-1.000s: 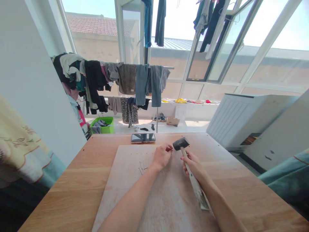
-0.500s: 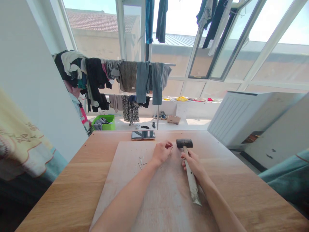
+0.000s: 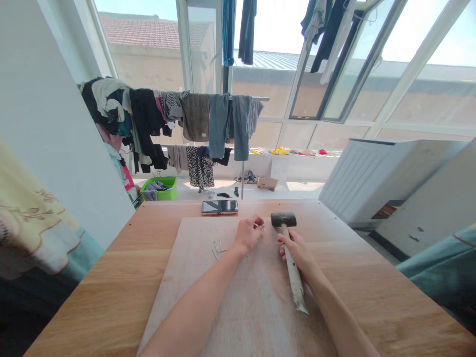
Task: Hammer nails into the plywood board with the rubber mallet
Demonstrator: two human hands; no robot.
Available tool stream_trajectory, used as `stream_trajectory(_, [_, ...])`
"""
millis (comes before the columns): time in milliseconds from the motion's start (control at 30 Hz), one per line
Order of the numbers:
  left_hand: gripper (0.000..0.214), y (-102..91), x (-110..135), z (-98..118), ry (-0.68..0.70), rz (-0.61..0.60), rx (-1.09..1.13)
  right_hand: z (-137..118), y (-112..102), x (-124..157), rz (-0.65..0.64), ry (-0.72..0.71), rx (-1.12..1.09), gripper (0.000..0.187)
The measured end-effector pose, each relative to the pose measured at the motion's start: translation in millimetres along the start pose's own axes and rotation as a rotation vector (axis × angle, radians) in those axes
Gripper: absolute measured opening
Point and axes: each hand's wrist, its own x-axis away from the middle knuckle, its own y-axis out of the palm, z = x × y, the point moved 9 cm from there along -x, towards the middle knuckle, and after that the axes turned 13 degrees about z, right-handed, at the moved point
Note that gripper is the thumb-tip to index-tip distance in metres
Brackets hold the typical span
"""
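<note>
My right hand point(image 3: 297, 253) is closed around the pale wooden handle of a hammer point(image 3: 286, 233). Its black head rests low over the far part of a pale board point(image 3: 208, 287) that lies on the wooden table point(image 3: 122, 267). My left hand point(image 3: 248, 234) sits just left of the hammer head, fingertips pinched together on something small, likely a nail, held against the board. A few loose nails point(image 3: 217, 248) lie on the board to the left of that hand.
A phone point(image 3: 219, 207) lies flat at the table's far edge. Beyond it stand a clothes rack with hanging laundry point(image 3: 193, 124), a green basket point(image 3: 160, 190) on the floor and large windows. White panels point(image 3: 375, 173) lean at the right.
The hammer head has come down and swung right from its tilted raised pose, now level beside my left hand. The left hand stays pinched in place.
</note>
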Motion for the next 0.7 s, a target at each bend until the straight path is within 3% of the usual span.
stream_trajectory(700, [0.012, 1.8, 1.4, 1.8, 0.009, -0.019, -0.010, -11.3, -1.6, 0.3, 0.002, -0.170, -0.050, 0.018])
